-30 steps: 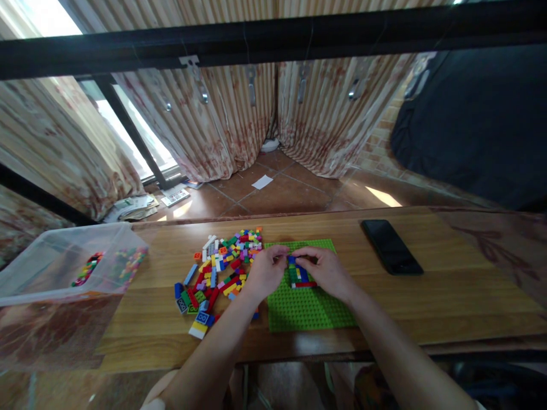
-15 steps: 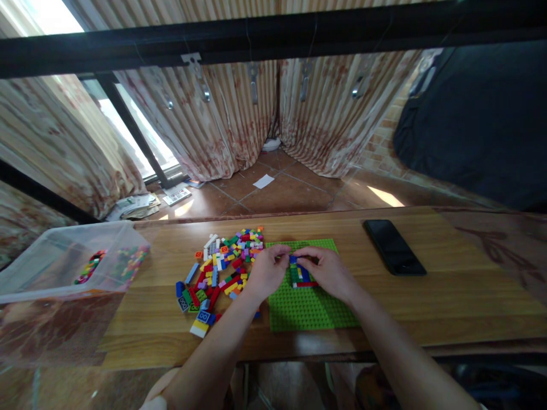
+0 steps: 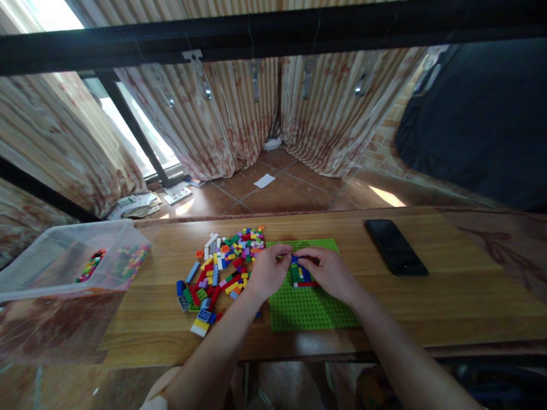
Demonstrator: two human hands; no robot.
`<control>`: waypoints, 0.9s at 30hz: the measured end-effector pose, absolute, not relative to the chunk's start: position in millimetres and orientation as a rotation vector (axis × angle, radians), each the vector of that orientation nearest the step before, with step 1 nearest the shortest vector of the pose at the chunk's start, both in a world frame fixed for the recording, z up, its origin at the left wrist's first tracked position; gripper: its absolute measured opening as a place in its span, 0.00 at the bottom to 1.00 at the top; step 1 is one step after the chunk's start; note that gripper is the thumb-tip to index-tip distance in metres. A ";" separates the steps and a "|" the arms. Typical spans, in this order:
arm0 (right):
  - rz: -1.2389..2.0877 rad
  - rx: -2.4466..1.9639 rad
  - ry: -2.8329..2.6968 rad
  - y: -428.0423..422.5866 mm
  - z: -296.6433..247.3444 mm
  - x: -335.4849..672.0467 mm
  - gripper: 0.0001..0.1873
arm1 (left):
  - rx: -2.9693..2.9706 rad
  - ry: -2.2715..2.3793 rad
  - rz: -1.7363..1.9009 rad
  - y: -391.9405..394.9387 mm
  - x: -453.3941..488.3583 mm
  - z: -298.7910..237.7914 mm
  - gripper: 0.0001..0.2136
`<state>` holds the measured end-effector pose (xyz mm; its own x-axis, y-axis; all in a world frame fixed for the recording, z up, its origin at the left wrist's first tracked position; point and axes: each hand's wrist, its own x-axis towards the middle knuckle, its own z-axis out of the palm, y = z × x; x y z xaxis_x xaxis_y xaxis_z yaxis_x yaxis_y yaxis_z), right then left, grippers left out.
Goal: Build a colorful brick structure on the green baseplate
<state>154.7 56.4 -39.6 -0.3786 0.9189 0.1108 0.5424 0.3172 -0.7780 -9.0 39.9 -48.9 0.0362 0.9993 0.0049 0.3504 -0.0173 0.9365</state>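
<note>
A green studded baseplate [image 3: 314, 310] lies on the wooden table, and a small block of blue, green, yellow, red and white toy bricks [image 3: 304, 275] sits on its upper part. At the left of this block, my left hand [image 3: 270, 272] has thumb and forefinger pinched together; whatever is between them is hidden. From the other side, my right hand [image 3: 327, 269] curls over the block, its thumb and fingertips closed at a blue toy brick [image 3: 294, 259] on the far edge. The fingers partly cover that brick.
Loose toy bricks [image 3: 216, 275] of many colours are heaped left of the baseplate. A translucent plastic bin [image 3: 55, 242] with more bricks stands at the far left. A black phone [image 3: 396, 247] lies on the table [image 3: 461, 296] at right. Beyond are curtains and a dark rail.
Both hands stay at the same spot on the block, with hardly any finger movement. The whole view has shifted very slightly.
</note>
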 end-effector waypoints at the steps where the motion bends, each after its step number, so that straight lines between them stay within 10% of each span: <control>1: 0.890 -1.284 -2.039 56.5 -39.9 154.8 0.11 | 1.493 1.438 0.995 39.6 -8.7 -47.7 0.12; 27: 0.925 -1.317 -1.969 57.5 -43.8 154.6 0.10 | 1.321 1.443 1.060 44.1 -5.3 -51.0 0.10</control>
<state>154.6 57.5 -43.8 -0.3362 0.9373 0.0923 0.5276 0.2686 -0.8059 -5.3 44.1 -51.0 -0.0417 0.9974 -0.0596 0.2411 0.0679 0.9681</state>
